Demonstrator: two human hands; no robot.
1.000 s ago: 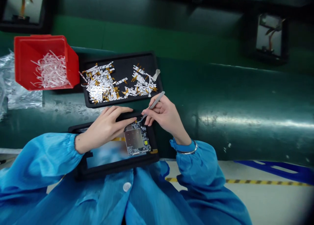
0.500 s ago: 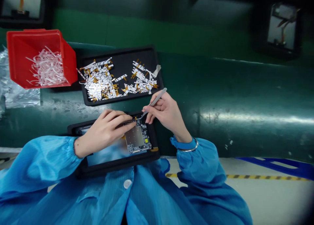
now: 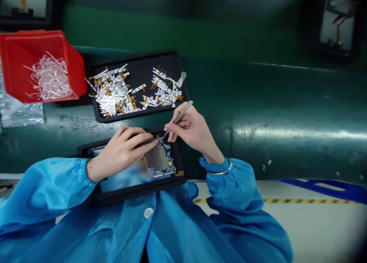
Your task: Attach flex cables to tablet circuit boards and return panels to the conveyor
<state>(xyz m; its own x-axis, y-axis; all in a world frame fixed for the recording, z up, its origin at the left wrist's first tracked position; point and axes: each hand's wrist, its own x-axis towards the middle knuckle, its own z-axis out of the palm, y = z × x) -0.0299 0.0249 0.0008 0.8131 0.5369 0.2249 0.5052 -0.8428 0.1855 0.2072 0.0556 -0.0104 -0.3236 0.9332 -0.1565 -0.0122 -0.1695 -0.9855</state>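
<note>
My right hand is closed round a pair of metal tweezers. Their tips reach the upper edge of a circuit board, close to a small orange flex piece. My left hand lies over the device with its fingers stretched out, fingertips touching the top of the board; its thumb is hidden. The board has a large metal shield and a yellow square, and sits at the right end of an open tablet-like device. A black tray holds that device in front of my body.
Beyond my hands, a black parts tray carries two heaps of white strips with orange flex tails. A red bin of thin white strips stands at left, beside clear plastic bags. Another device lies far right.
The whole view has shifted slightly, so the bin and trays appear further left and higher. Both hands keep nearly the same pose, the tweezers still at the board's upper edge.
</note>
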